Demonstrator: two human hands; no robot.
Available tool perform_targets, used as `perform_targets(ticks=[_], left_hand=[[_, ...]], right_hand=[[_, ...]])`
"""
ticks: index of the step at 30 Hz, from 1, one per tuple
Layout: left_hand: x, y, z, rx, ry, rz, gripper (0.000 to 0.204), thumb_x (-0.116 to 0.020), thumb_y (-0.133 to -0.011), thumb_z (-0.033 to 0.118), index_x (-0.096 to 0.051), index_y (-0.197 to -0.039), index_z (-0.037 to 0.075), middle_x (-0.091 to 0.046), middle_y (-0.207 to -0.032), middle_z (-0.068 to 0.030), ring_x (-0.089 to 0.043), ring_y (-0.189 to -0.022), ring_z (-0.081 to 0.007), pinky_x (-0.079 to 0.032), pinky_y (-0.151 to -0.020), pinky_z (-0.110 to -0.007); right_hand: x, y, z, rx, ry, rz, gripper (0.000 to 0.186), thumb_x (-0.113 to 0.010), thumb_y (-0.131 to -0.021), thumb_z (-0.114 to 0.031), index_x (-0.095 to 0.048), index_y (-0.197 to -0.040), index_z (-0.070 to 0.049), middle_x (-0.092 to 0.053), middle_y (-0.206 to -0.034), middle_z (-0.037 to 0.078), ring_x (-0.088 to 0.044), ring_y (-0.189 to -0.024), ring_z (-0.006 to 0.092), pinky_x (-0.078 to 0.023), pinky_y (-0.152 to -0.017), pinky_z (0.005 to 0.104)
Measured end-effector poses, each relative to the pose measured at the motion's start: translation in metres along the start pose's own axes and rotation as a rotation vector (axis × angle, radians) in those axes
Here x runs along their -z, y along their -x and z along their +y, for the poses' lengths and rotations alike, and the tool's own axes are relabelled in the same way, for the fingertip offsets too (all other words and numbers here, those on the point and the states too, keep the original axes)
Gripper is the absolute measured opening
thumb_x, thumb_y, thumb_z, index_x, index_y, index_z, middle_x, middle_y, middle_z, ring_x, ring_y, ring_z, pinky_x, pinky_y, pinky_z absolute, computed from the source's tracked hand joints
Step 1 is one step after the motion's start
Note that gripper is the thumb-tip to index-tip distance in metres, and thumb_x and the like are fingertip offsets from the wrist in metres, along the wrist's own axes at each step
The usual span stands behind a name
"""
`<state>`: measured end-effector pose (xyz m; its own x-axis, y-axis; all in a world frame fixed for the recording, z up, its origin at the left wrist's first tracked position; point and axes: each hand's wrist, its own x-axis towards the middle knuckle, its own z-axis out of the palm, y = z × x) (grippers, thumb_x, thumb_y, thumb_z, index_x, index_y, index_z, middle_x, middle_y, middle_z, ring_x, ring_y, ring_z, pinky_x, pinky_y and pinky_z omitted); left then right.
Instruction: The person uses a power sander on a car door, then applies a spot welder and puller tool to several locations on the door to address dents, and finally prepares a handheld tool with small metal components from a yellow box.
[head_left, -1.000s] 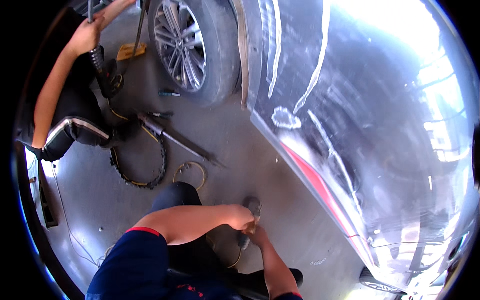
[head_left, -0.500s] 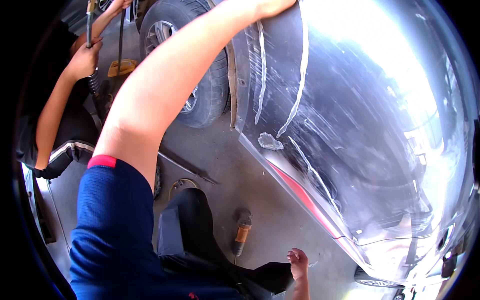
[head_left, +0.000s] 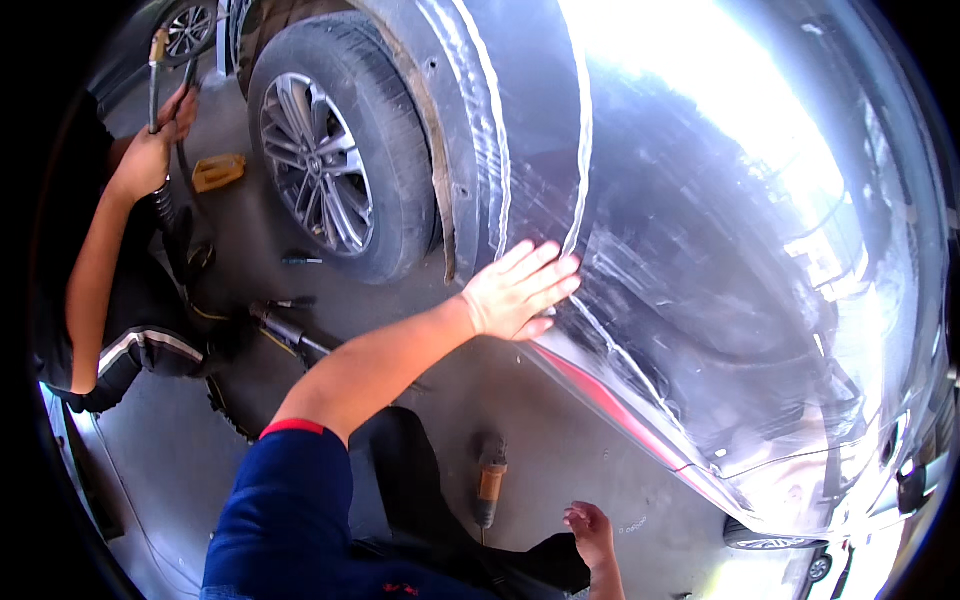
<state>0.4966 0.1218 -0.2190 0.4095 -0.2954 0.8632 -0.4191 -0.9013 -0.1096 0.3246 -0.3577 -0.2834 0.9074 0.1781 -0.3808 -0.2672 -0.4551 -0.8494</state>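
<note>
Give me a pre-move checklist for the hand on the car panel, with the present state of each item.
1. Left hand flat on the panel, fingers spread: ok.
2. Right hand free, holding nothing: ok.
3. Power tool lying on the floor, out of both hands, near the right hand: ok.
4. Panel surface even: not ok, pale streaks and scuffs run beside the left hand.
5. Tool switched off: cannot tell.
6. Co-worker's hand apart from the panel, gripping a hose by the wheel: ok.
</note>
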Motion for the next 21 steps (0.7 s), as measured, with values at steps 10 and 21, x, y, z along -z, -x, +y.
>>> perform_targets(ticks=[10, 21], left_hand=[[0.241, -0.253, -0.25, 0.335, -0.428, 0.65, 0.078, -0.055, -0.092, 0.037, -0.032, -0.148, -0.013, -0.028, -0.155, -0.0375, -0.024, -0.146, -0.0525, -0.02, -0.121, -0.056], [0.128, -0.182, -0.044, -0.031, -0.092, 0.098, 0.088, -0.061, -0.084, 0.047, -0.035, -0.152, -0.003, -0.026, -0.162, -0.025, -0.022, -0.152, -0.0432, -0.018, -0.122, -0.054]], right_hand=[[0.016, 0.021, -0.022, 0.024, 0.092, 0.007, 0.024, -0.062, -0.098, -0.008, -0.063, -0.118, 0.005, -0.074, -0.099, 0.011, -0.071, -0.088, 0.0164, -0.056, -0.082, 0.0277], [0.035, 0.034, -0.044, -0.01, 0.048, 0.127, 0.026, -0.061, -0.098, -0.009, -0.062, -0.12, 0.006, -0.074, -0.101, 0.013, -0.071, -0.094, 0.0175, -0.056, -0.086, 0.0292]])
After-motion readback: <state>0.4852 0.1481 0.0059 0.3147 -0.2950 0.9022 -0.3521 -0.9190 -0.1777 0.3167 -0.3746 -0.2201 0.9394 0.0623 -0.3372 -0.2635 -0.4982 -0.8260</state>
